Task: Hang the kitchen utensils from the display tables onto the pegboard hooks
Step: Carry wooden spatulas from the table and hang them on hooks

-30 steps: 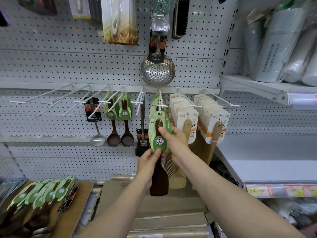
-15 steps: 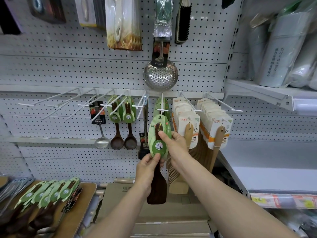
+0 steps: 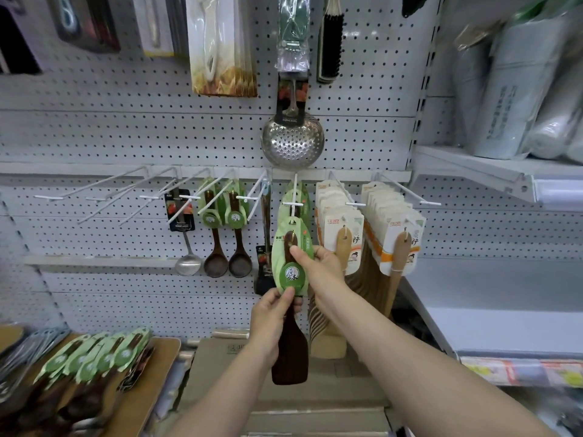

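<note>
A: Spatula (image 3: 290, 354)?
B: Dark wood, with a green card (image 3: 291, 263) on the handle. Hangs upright in front of the pegboard (image 3: 126, 137), mid-scene, blade down. Top of the card right at the hook (image 3: 294, 204), in front of more green cards on the same hook. Cannot tell whether fully threaded.

A: Left hand (image 3: 273, 313)?
B: Pinches the spatula by the card's bottom edge, thumb in front, fingers curled behind.

A: Right hand (image 3: 321, 269)?
B: Pinches the card's right side higher up, thumb pressed on the front, fingers behind.

A: Around it?
B: Just right, two hooks packed with pale spatulas (image 3: 344, 247), touching the right wrist's far side. Left, two brown ladles (image 3: 216, 263) with green cards, then a steel ladle (image 3: 188, 263). Above, a steel skimmer (image 3: 291, 140) on the pegboard.

A: Nearer?
B: Near left, a wooden tabletop (image 3: 157, 367) with a fanned row of green-carded utensils (image 3: 94, 357), well apart from both hands.
</note>
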Motion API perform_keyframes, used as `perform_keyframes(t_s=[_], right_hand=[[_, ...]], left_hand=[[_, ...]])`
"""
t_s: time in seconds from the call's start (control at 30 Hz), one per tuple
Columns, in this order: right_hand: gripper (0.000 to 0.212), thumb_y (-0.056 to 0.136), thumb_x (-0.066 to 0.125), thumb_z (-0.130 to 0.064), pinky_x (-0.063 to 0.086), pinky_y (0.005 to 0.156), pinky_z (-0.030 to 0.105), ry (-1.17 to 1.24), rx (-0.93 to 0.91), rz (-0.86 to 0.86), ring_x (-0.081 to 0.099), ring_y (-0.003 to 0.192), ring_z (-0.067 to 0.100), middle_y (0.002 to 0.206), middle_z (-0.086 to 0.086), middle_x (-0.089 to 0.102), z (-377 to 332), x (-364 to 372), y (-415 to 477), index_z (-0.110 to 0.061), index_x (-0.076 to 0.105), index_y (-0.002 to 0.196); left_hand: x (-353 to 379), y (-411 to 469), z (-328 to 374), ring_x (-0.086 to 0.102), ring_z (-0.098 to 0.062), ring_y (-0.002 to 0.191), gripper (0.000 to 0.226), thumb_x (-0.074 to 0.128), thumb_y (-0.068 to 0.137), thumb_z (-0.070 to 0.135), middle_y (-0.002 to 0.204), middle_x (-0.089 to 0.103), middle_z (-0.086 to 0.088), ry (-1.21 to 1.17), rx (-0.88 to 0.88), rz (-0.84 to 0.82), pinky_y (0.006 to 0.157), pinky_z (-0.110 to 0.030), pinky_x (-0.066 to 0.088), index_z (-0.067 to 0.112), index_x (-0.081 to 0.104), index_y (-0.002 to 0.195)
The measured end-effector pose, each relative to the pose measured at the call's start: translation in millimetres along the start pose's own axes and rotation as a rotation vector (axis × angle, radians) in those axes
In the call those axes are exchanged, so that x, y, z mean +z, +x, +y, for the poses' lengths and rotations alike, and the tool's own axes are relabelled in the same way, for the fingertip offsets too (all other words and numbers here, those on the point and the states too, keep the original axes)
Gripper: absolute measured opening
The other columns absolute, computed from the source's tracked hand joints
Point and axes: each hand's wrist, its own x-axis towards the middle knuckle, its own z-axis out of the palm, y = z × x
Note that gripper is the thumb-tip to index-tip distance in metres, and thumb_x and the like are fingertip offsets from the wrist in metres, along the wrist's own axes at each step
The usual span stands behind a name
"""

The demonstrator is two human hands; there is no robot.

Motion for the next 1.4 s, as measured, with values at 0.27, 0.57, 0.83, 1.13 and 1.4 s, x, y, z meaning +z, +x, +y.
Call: perform_keyframes(t_s=[0.27,0.57,0.83,1.13,1.4], right_hand=[[0.015,0.088,0.077,-0.019,0.061,0.083,0.048,0.039,0.033,0.047,0.076,0.090,0.029,0.095,0.009,0.078,9.3,10.3,22.4,-0.016,0.068,0.100],[0.016,0.094,0.070,-0.016,0.055,0.056,0.018,0.111,0.013,0.181,0.071,0.075,0.010,0.089,-0.001,0.074,13.6,29.8,64.7,-0.016,0.068,0.110],[0.033,0.094,0.070,-0.030,0.050,0.071,0.022,-0.008,-0.006,0.361,0.066,0.096,0.017,0.097,-0.005,0.065,20.8,43.8,104.8,-0.016,0.061,0.122],[0.084,0.058,0.070,-0.073,0.049,0.106,0.048,-0.100,-0.026,0.425,0.059,0.122,0.027,0.130,0.001,0.065,32.6,49.3,116.9,-0.032,0.059,0.130],[0.069,0.091,0.068,-0.049,0.035,0.118,0.046,-0.190,0.019,0.385,0.044,0.140,0.028,0.149,0.004,0.051,12.7,57.0,82.3,-0.022,0.045,0.150]], left_hand=[[0.5,24.6,2.2,0.068,-0.019,0.088,0.019,0.065,0.095,0.020,0.093,0.075,-0.012,0.052,-0.007,0.012,0.087,-0.031,0.054,0.007,0.072,0.108],[3.4,88.7,8.9,0.069,-0.029,0.106,0.018,0.068,0.094,0.026,0.103,0.077,-0.007,0.138,-0.123,-0.016,0.104,-0.048,0.049,0.016,0.074,0.107],[9.7,132.7,12.5,0.069,-0.017,0.089,0.012,0.067,0.094,0.028,0.087,0.074,0.003,0.219,-0.210,-0.063,0.093,-0.041,0.055,0.030,0.069,0.083],[1.3,146.4,15.2,0.071,-0.026,0.099,0.013,0.069,0.089,0.040,0.100,0.077,-0.002,0.274,-0.219,-0.134,0.098,-0.052,0.052,0.028,0.076,0.091],[-4.6,125.0,31.8,0.058,-0.007,0.086,0.006,0.064,0.096,0.031,0.098,0.061,0.010,0.272,-0.228,-0.171,0.085,-0.031,0.051,0.025,0.062,0.098]])
